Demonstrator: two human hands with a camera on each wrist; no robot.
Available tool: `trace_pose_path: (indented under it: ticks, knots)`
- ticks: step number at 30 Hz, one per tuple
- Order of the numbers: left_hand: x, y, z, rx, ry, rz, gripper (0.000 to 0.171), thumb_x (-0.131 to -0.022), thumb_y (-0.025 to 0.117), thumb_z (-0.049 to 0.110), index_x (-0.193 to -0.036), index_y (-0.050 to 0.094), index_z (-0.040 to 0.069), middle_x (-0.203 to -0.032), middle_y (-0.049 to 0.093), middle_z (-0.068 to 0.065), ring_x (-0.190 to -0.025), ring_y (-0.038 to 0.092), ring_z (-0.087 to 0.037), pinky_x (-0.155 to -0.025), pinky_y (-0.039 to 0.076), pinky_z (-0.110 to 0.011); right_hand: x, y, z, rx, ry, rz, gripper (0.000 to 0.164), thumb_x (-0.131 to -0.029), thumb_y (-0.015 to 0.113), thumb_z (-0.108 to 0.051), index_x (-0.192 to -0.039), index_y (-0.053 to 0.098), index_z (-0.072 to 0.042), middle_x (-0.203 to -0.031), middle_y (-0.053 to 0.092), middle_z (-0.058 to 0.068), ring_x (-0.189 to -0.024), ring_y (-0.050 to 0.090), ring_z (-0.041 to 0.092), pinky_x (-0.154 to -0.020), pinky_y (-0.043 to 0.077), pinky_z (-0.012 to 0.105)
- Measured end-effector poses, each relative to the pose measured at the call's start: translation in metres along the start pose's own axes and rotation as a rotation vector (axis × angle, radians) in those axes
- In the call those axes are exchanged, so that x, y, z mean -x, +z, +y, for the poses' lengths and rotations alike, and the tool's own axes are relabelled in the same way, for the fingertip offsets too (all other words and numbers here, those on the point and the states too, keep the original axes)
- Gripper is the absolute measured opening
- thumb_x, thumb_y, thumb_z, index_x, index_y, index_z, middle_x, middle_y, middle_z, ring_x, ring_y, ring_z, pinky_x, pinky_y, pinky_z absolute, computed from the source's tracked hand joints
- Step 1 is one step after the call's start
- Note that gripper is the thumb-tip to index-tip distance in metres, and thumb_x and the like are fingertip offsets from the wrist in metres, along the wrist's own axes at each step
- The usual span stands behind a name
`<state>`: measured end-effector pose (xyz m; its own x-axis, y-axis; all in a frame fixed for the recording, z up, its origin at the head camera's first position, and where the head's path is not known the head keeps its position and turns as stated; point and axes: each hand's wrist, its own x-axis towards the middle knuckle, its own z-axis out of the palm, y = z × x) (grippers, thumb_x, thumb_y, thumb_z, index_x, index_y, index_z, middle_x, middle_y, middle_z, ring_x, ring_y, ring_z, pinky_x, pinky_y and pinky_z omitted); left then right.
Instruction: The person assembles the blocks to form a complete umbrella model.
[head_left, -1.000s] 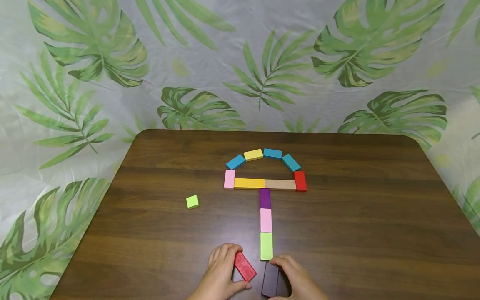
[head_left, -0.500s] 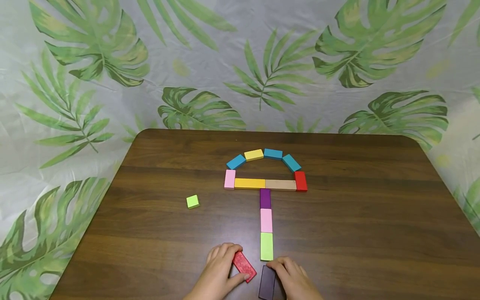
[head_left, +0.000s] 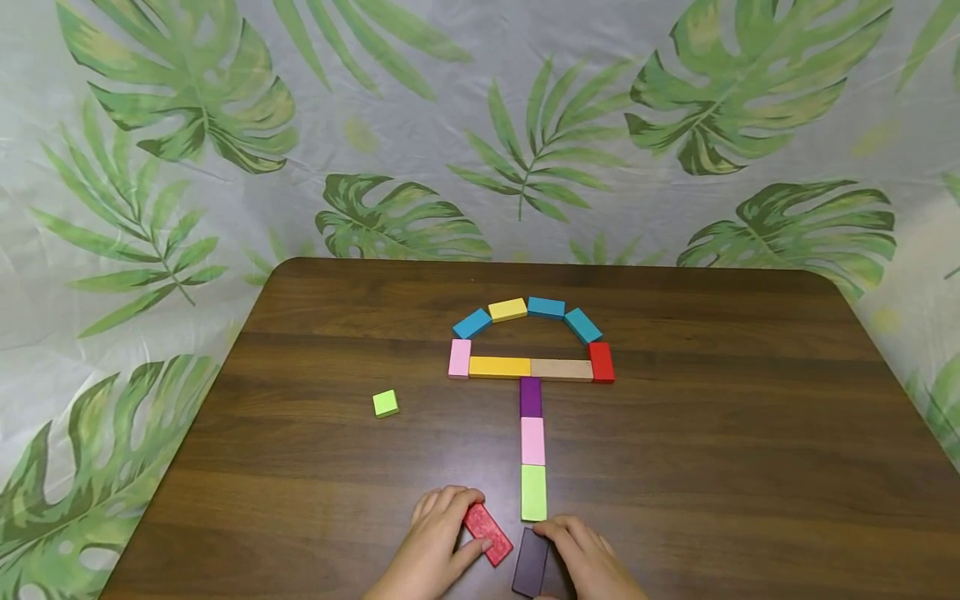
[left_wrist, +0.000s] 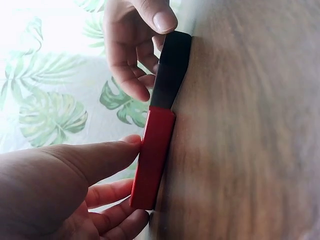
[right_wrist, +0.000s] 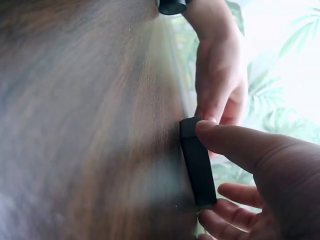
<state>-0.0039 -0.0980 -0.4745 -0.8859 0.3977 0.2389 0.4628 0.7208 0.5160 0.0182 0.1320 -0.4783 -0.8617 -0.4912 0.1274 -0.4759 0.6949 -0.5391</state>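
In the head view my left hand [head_left: 437,537] holds a red block [head_left: 489,535] between thumb and fingers, flat on the table and slanted. My right hand [head_left: 589,553] grips a dark, nearly black block [head_left: 531,563] by its ends, with a small gap below the lime green block [head_left: 534,493]. In the left wrist view the thumb presses the red block [left_wrist: 152,157], whose far end lies close to the dark block [left_wrist: 171,70]. The right wrist view shows the thumb on one end of the dark block [right_wrist: 199,162] and the fingers by the other.
Above the lime green block run a pink block [head_left: 532,441] and a purple block [head_left: 530,397]. They meet a row with a yellow-orange block [head_left: 499,367] and a tan block [head_left: 562,370], under an arch of several blocks. A lime cube [head_left: 386,403] sits apart at left.
My right hand has shifted the dark block left and slightly down, away from the lime green block, and it tilts more. My left thumb has come up onto the red block.
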Motion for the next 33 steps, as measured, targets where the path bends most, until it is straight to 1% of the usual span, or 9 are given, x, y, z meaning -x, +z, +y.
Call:
trace_pose_path:
  ticks: [5, 9, 13, 18, 24, 29, 33]
  knots:
    - [0.001, -0.002, 0.000, -0.005, 0.016, -0.009, 0.039, -0.073, 0.072, 0.027, -0.104, 0.056, 0.009, -0.098, 0.052, 0.003, -0.094, 0.047, -0.018, -0.084, 0.034, -0.040, 0.000, 0.001, -0.002, -0.002, 0.013, -0.002, 0.060, -0.075, 0.061, -0.057, -0.115, 0.054, -0.013, -0.107, 0.046, -0.007, -0.092, 0.047, 0.011, -0.070, 0.042, 0.035]
    - [0.001, -0.005, 0.001, 0.002, 0.005, -0.050, 0.039, -0.074, 0.072, 0.028, -0.104, 0.056, 0.010, -0.098, 0.052, 0.003, -0.094, 0.047, -0.018, -0.085, 0.033, -0.041, -0.001, 0.002, -0.002, 0.002, 0.016, -0.001, 0.059, -0.075, 0.061, -0.057, -0.115, 0.054, -0.013, -0.107, 0.046, -0.006, -0.091, 0.047, 0.010, -0.069, 0.043, 0.034]
    - [0.001, -0.006, 0.002, 0.012, -0.016, -0.091, 0.040, -0.073, 0.072, 0.029, -0.104, 0.056, 0.010, -0.098, 0.052, 0.004, -0.095, 0.047, -0.017, -0.087, 0.032, -0.041, -0.002, 0.004, -0.002, 0.004, 0.009, 0.019, 0.060, -0.074, 0.063, -0.056, -0.114, 0.054, -0.012, -0.105, 0.046, -0.005, -0.090, 0.047, 0.010, -0.067, 0.043, 0.034]
    - [0.001, -0.007, 0.002, 0.017, -0.028, -0.116, 0.040, -0.074, 0.072, 0.029, -0.104, 0.056, 0.010, -0.099, 0.052, 0.004, -0.095, 0.047, -0.017, -0.089, 0.032, -0.041, -0.003, 0.005, -0.001, 0.024, -0.035, 0.081, 0.060, -0.072, 0.067, -0.053, -0.112, 0.055, -0.011, -0.103, 0.047, -0.005, -0.089, 0.048, 0.010, -0.065, 0.043, 0.034]
    - [0.000, -0.007, 0.001, 0.009, -0.009, -0.106, 0.041, -0.073, 0.072, 0.029, -0.105, 0.056, 0.010, -0.098, 0.052, 0.004, -0.095, 0.048, -0.017, -0.090, 0.031, -0.040, -0.003, 0.009, 0.002, 0.027, -0.099, 0.147, 0.061, -0.068, 0.072, -0.049, -0.112, 0.056, -0.010, -0.103, 0.047, -0.005, -0.087, 0.047, 0.009, -0.066, 0.043, 0.032]
    - [0.000, -0.008, 0.001, 0.012, -0.015, -0.117, 0.040, -0.074, 0.072, 0.029, -0.105, 0.056, 0.009, -0.099, 0.053, 0.003, -0.095, 0.048, -0.017, -0.090, 0.031, -0.041, -0.004, 0.010, 0.005, 0.018, -0.133, 0.172, 0.062, -0.066, 0.075, -0.046, -0.112, 0.056, -0.009, -0.103, 0.048, -0.004, -0.087, 0.047, 0.009, -0.066, 0.043, 0.031]
    - [0.000, -0.009, 0.001, 0.017, -0.025, -0.135, 0.040, -0.075, 0.071, 0.029, -0.106, 0.056, 0.010, -0.100, 0.053, 0.004, -0.095, 0.047, -0.017, -0.090, 0.031, -0.041, -0.003, 0.011, 0.005, 0.019, -0.130, 0.181, 0.063, -0.065, 0.075, -0.047, -0.112, 0.056, -0.009, -0.104, 0.048, -0.004, -0.088, 0.047, 0.009, -0.067, 0.043, 0.031]
